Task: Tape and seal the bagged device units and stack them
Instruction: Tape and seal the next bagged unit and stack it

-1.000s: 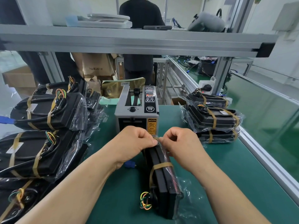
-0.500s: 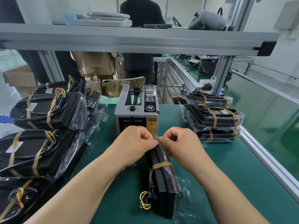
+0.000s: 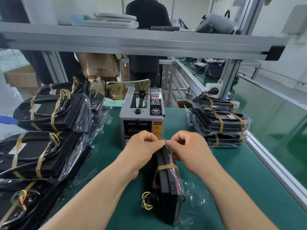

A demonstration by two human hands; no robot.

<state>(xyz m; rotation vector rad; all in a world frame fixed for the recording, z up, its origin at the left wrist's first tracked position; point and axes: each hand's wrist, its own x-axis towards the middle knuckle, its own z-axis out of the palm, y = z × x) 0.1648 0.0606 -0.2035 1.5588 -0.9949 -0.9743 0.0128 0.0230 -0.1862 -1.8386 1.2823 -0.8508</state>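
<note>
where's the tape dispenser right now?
Head view, centre: the tape dispenser stands on the green mat just behind the left hand and right hand pinching the upright unit, between the left pile and right stack of bagged units.

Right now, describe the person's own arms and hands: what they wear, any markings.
The left hand and right hand are bare: no gloves, no rings visible. Both forearms are uncovered down to the frame's edge: no sleeves, watch or wrist strap in view.

One tape dispenser (image 3: 142, 117), one bagged unit (image 3: 167, 188), one left hand (image 3: 141, 150), one right hand (image 3: 189, 148), right stack (image 3: 221, 125) of three, left pile (image 3: 41, 155) of at least four.
</note>
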